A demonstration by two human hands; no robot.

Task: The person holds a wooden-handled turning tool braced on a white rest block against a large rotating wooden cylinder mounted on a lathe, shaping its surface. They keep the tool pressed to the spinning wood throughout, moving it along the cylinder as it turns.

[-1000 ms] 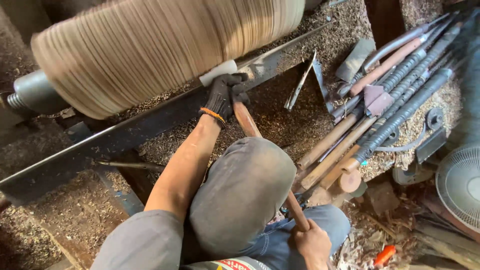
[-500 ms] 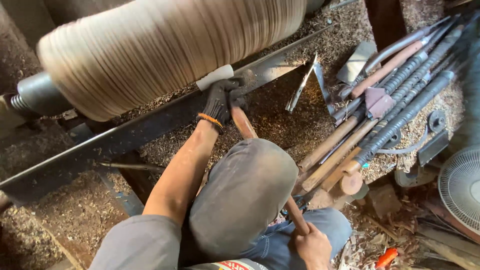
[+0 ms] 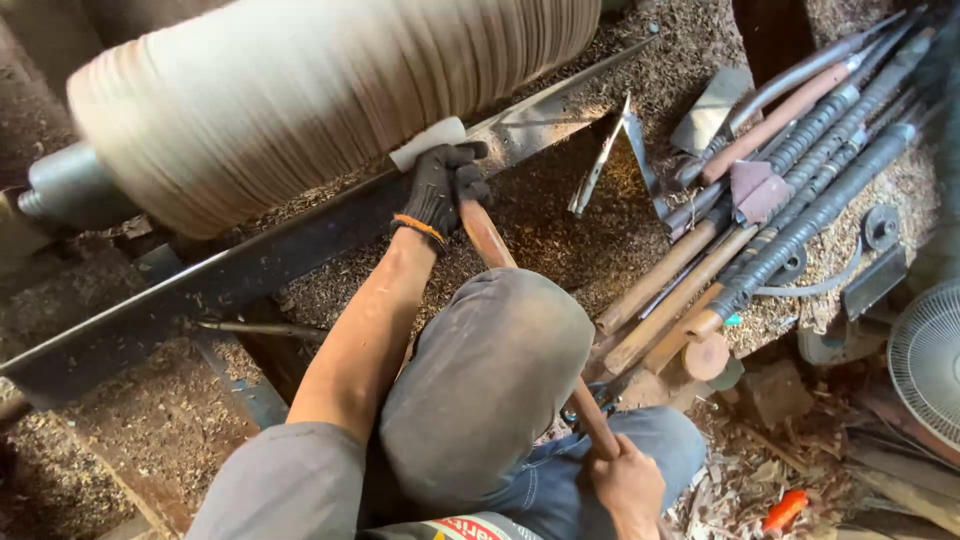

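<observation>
Both hands clamped on long wooden-handled chisel [image 3: 500, 250], gloved left hand [image 3: 440, 185] by spinning log [image 3: 330, 100], bare right hand [image 3: 625, 485] at handle end

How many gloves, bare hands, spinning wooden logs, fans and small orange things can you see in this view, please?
Gloved left hand: 1
Bare right hand: 1
Spinning wooden log: 1
Fan: 1
Small orange thing on the floor: 1
Total: 5

Both hands grip one long wooden-handled tool, which passes under the knee.
</observation>
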